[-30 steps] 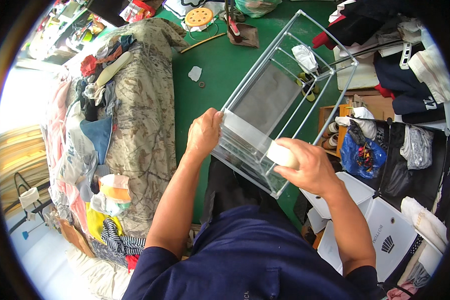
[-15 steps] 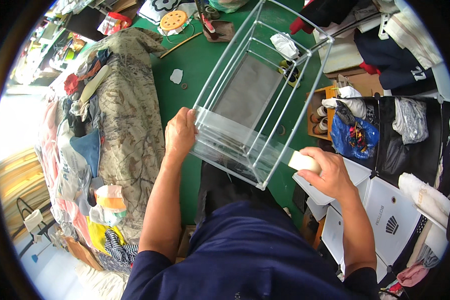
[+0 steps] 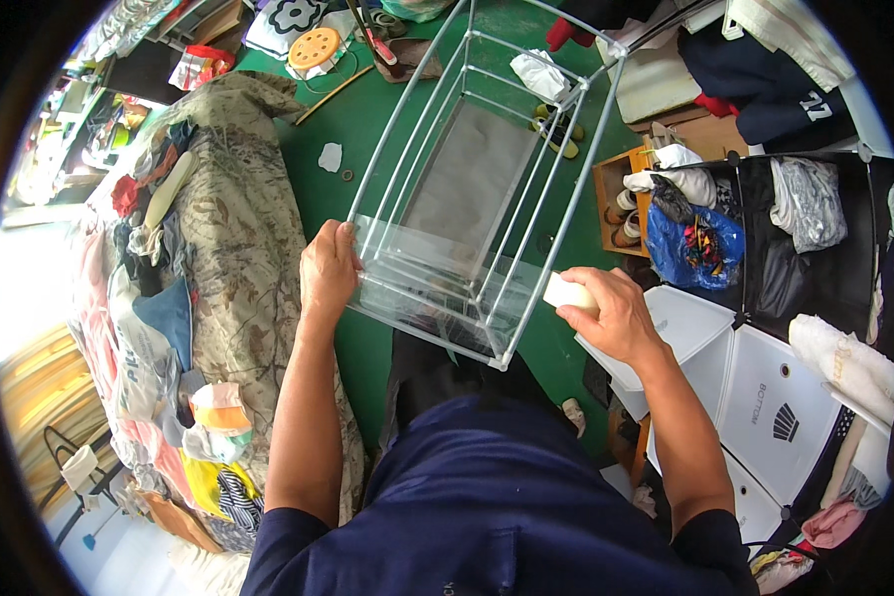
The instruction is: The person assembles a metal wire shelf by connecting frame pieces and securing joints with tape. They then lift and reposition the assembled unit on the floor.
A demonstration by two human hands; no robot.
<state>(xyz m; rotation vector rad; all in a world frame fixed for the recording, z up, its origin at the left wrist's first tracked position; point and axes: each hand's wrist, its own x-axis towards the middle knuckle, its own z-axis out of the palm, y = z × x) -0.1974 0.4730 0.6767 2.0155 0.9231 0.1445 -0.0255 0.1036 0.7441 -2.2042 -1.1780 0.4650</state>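
A rack frame of pale grey tubes (image 3: 618,50) stands tilted in front of me, with a grey rectangular panel (image 3: 467,184) seen through its far part. Wide clear film (image 3: 427,243) stretches across its near end. My left hand (image 3: 328,276) is closed at the left tube, where the film's edge begins; its fingertips are partly hidden. At the right tube, my right hand (image 3: 618,316) grips a cream-white roll (image 3: 569,295), from which the film seems to run. Thumb and fingers wrap round the roll.
To the left, a camouflage cover (image 3: 243,209) lies under heaped clothes. White storage-box panels (image 3: 770,417) and a wooden shoe box (image 3: 611,209) are at the right. A yellow round stool (image 3: 315,48) and a paper scrap (image 3: 330,157) are on the green floor.
Both hands and the rack frame have shifted left in view, as has the whole scene. The right hand with the roll sits closer to the right tube.
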